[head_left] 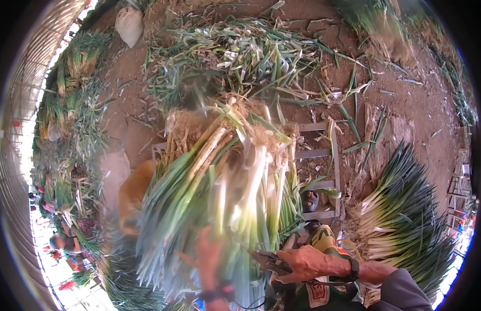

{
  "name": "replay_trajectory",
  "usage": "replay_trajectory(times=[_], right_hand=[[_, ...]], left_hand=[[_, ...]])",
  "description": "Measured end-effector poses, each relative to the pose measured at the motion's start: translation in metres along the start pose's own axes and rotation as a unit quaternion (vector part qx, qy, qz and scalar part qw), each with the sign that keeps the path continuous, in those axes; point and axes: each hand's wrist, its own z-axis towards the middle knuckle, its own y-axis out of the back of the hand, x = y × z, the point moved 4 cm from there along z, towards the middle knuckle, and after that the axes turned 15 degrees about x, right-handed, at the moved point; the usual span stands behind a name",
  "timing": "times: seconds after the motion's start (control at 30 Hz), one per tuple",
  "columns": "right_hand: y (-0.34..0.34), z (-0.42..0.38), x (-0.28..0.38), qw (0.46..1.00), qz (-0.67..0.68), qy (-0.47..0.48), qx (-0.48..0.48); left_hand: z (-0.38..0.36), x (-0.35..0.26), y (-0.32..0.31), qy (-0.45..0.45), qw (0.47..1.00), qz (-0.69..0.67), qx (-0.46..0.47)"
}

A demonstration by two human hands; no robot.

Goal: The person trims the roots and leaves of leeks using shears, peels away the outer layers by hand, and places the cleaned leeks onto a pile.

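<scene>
A thick heap of long green onions (256,192) lies in front of me, with roots pointing away and green leaves towards me. My left hand (209,254), smeared by motion, is over the leafy part of the heap; whether its fingers grip a stalk cannot be made out. My right hand (305,263) is closed around a dark hand tool (271,262) with a narrow tip, which points left towards the onions. The tool's exact kind does not show clearly. A dark band circles each wrist.
Under the heap is a metal frame (323,155). Stripped leaves (240,52) are piled on the dirt floor beyond it. To the right lies a stack of cleaner green onions (406,223). More onions (69,129) line the left side, where a person (69,242) shows far off.
</scene>
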Motion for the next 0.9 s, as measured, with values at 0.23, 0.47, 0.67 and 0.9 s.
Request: replay_trajectory(times=[0.23,0.47,0.67,0.9], right_hand=[[-0.022,0.002,-0.003,0.991,-0.053,0.126,-0.010],[-0.035,0.010,-0.007,0.989,-0.050,0.140,0.017],[-0.020,0.027,-0.005,0.996,-0.065,0.023,-0.056],[0.019,0.047,0.004,0.996,-0.041,-0.054,-0.063]], left_hand=[[0.003,0.018,0.005,-0.013,0.999,-0.035,-0.016],[0.006,0.047,0.007,-0.011,0.998,-0.020,-0.054],[0.012,0.065,0.010,-0.033,0.998,-0.045,-0.025],[0.013,0.064,-0.006,-0.056,0.998,0.031,0.020]])
